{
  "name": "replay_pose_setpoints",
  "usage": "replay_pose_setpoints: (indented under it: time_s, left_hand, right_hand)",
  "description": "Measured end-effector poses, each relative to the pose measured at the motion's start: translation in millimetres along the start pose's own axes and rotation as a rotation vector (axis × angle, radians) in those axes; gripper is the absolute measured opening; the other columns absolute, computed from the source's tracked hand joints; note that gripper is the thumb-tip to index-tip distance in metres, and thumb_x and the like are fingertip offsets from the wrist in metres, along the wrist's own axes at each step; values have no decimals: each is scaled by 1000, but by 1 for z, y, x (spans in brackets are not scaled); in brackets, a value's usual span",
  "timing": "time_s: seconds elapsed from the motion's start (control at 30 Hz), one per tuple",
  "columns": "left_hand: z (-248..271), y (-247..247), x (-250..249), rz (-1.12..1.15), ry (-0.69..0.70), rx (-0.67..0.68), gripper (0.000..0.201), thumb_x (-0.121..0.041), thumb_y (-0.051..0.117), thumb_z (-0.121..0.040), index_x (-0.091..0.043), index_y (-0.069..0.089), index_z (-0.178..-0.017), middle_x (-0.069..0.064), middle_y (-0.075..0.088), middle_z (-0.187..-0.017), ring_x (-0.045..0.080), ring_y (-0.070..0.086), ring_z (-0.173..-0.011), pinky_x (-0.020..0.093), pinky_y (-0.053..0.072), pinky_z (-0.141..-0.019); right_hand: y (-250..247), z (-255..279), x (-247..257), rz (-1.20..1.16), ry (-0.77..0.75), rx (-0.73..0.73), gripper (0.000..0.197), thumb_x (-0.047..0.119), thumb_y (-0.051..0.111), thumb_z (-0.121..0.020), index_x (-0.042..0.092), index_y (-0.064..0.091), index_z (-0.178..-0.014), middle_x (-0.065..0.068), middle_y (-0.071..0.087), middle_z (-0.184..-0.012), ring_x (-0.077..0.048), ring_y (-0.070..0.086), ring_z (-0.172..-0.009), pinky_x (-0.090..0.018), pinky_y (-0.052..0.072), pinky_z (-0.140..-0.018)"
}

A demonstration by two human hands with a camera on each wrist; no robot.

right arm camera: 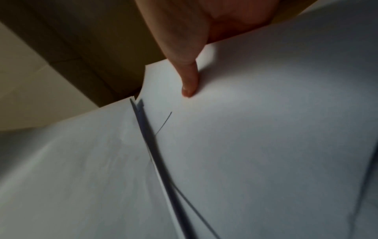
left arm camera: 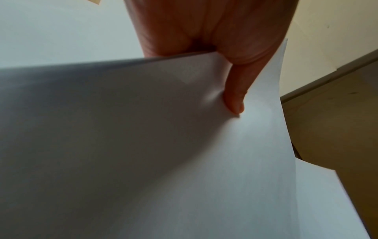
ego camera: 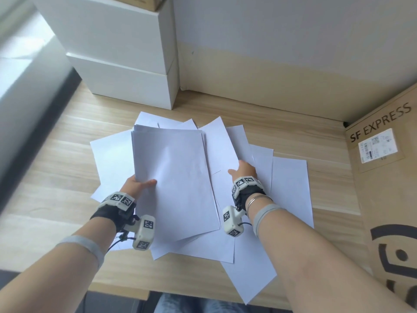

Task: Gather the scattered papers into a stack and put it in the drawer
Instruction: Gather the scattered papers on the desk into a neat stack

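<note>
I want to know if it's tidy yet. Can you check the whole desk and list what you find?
Surface: wooden desk, mostly bare round the papers.
Job's things: a gathered stack held up at its left edge; loose sheets still fanned out under and right of it. No drawer seen.
Clutter: white boxes at the back left; a cardboard box marked SF EXPRESS on the right.
Hands: left hand pinches the stack, thumb on top; right hand grips a loose sheet, thumb on top.
Cables: thin black wires by the left wrist camera.
Surroundings: pale wall behind; window light at the left.
</note>
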State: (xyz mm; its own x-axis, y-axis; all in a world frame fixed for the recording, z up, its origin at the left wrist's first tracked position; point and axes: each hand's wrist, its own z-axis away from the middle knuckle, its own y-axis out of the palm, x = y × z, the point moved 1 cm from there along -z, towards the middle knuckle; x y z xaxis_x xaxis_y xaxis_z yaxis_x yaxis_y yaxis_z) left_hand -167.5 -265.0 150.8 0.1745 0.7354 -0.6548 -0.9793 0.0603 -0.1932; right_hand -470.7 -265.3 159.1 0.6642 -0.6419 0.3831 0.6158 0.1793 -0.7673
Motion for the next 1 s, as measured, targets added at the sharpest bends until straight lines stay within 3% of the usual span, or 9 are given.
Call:
replay_pose_setpoints:
  time_s: [0.13, 0.3, 0.43, 0.57, 0.7, 0.8, 0.9, 1.0]
  left_hand:
    - [-2, 5, -3, -18, -1, 20, 23, -7, 68, -80, -8, 59, -102, 20, 62, -100, 33, 57, -91, 56, 44, -98]
    - [-5, 17, -7, -54, -3, 40, 26, -6, 68, -81, -6, 58, -105, 18, 62, -100, 33, 57, -91, 54, 44, -99]
    - [-5, 25, -8, -101, 7, 31, 40, -6, 69, -80, 3, 58, -118, 18, 61, -101, 32, 57, -91, 53, 44, -100]
    - [-5, 33, -9, -178, 31, 9, 39, -5, 67, -82, 4, 58, -118, 15, 59, -100, 28, 56, -92, 42, 45, -92]
    - [-7, 33, -10, -195, 38, 2, 41, -6, 68, -81, 5, 58, -119, 21, 63, -105, 29, 57, -91, 42, 47, -93]
    - [-7, 33, -9, -216, 35, 3, 41, -11, 69, -81, 4, 59, -118, 24, 65, -111, 29, 58, -90, 44, 48, -94]
    - [-8, 35, -9, -255, 49, -9, 41, -15, 66, -84, 4, 57, -120, 20, 64, -107, 27, 56, -89, 34, 44, -82]
    - [-5, 37, -9, -250, 56, -4, 44, -20, 65, -86, 3, 56, -122, 23, 62, -122, 27, 56, -93, 32, 42, -83]
  right_hand:
    - [-19, -2, -13, -37, 36, -51, 34, 22, 46, -97, 6, 52, -126, -15, 54, -133, -33, 52, -120, -32, 42, -92]
    - [-52, -7, -38, -108, 35, -121, 37, 19, 47, -97, 7, 52, -130, -15, 54, -135, -31, 51, -124, -31, 41, -98]
    - [-81, -5, -56, -219, 67, -221, 36, 17, 48, -96, 6, 55, -129, -16, 57, -131, -30, 54, -121, -29, 42, -96]
    - [-104, -3, -67, -246, 40, -314, 24, 12, 50, -92, 1, 64, -108, -19, 66, -113, -32, 60, -103, -23, 39, -77]
    - [-116, -4, -68, -270, 33, -355, 23, 13, 53, -90, -1, 64, -104, -20, 67, -111, -33, 61, -101, -26, 41, -78]
    - [-111, -2, -59, -289, 6, -319, 27, 14, 54, -90, -1, 64, -111, -18, 66, -115, -31, 61, -106, -27, 43, -83]
    - [-89, 5, -41, -286, -31, -190, 28, 13, 53, -92, 1, 62, -115, -16, 65, -119, -30, 60, -110, -25, 42, -85]
    - [-58, 11, -25, -229, -49, -51, 29, 17, 53, -93, 3, 61, -117, -15, 63, -122, -29, 60, -111, -27, 44, -89]
